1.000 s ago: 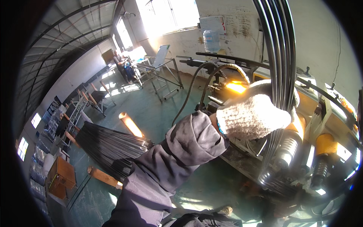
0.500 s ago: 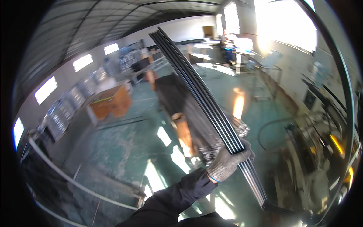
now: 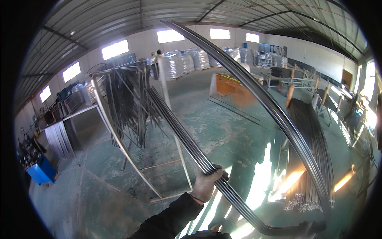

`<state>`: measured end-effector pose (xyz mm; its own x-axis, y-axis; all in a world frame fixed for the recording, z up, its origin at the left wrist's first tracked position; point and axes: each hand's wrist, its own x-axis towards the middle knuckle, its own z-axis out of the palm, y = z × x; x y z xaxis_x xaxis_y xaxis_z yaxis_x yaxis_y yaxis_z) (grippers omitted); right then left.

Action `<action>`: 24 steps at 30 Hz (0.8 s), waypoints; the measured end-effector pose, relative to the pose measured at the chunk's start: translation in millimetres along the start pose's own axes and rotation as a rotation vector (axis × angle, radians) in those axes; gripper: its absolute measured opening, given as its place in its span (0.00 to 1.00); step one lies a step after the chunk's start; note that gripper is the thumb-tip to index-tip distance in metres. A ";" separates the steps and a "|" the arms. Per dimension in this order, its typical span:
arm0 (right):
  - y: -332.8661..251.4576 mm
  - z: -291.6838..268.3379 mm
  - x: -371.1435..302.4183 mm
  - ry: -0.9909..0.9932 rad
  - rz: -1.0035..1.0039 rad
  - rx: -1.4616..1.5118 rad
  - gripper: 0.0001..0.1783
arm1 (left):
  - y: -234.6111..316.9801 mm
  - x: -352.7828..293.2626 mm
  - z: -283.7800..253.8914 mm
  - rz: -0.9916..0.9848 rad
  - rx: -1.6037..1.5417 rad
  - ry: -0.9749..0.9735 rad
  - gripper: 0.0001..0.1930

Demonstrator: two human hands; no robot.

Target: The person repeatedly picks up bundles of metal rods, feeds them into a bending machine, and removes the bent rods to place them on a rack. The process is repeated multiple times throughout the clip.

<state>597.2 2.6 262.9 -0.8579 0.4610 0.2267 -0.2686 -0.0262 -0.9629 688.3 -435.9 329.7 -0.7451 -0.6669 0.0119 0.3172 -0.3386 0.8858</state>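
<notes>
Here, a bundle of dark bent tubes (image 3: 187,141) is carried by the gloved left hand (image 3: 207,186), in front of the body and above the green floor (image 3: 191,115). The fingers are wrapped around the near leg, pressed firmly on the tubes, just above the bend at lower right. For the right hand, the state of the fingers cannot be told.

Now the edges: the near leg's end is seen right beside an upright of a white frame (image 3: 163,77) hung with dark strips (image 3: 129,103); whether the 2 touch cannot be told. The far leg is swept past an orange desk (image 3: 246,95) and across a stack of long dark rods (image 3: 314,135) in this view. Open room is offered by a stretch of floor between frame and desk, where 2 thin bars (image 3: 238,112) are laid.

And the direction: 2 long legs are shown, joined at lower right. Both are pointed up and to the left, away from the body, the long axis slanted from lower right to upper left. The far leg is seen strongly bowed, its tip set against the roof (image 3: 175,10).
</notes>
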 end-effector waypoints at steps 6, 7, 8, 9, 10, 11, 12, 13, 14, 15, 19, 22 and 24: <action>-34.1 169.2 -22.2 -0.338 -0.171 0.037 0.24 | 80.8 51.0 -118.4 0.104 -0.183 0.186 0.14; -43.2 204.4 -27.3 -0.347 -0.190 0.042 0.24 | 92.0 68.6 -137.4 0.127 -0.222 0.218 0.13; -55.1 244.9 -34.5 -0.351 -0.206 0.051 0.23 | 104.3 87.7 -158.9 0.169 -0.291 0.221 0.11; -70.8 289.4 -41.9 -0.353 -0.222 0.061 0.22 | 116.7 107.1 -181.6 0.198 -0.307 0.232 0.11; -92.8 340.0 -50.3 -0.350 -0.238 0.086 0.21 | 136.6 133.2 -204.9 0.241 -0.352 0.220 0.10; -114.8 385.6 -68.3 -0.306 -0.316 0.067 0.19 | 155.5 154.9 -228.7 0.284 -0.369 0.206 0.10; -145.2 429.0 -82.6 -0.373 -0.439 0.066 0.18 | 173.5 174.3 -252.5 0.322 -0.419 0.194 0.10; -177.6 472.4 -98.1 -0.420 -0.460 0.047 0.16 | 192.6 190.6 -277.1 0.342 -0.452 0.193 0.09; -214.0 509.5 -113.0 -0.528 -0.488 0.018 0.15 | 216.7 207.5 -303.5 0.308 -0.471 0.220 0.08; -248.4 551.1 -132.4 -0.611 -0.560 0.096 0.14 | 237.9 222.7 -327.1 0.342 -0.496 0.209 0.07; -361.4 708.0 -220.3 -0.692 -1.155 0.165 0.19 | 300.3 268.2 -399.7 0.390 -0.720 0.172 0.08; -359.5 762.8 -302.9 -0.709 -1.384 -0.070 0.31 | 311.8 276.4 -424.7 0.384 -0.743 0.180 0.11; -327.7 779.8 -356.6 -0.787 -1.528 -0.059 0.40 | 304.3 276.6 -428.7 0.437 -0.677 -0.057 0.17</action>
<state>649.7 -844.8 611.6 0.1433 -0.4776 0.8668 -0.9837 0.0273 0.1777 830.3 -1007.9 403.7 -0.4948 -0.8031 0.3318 0.8595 -0.3960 0.3232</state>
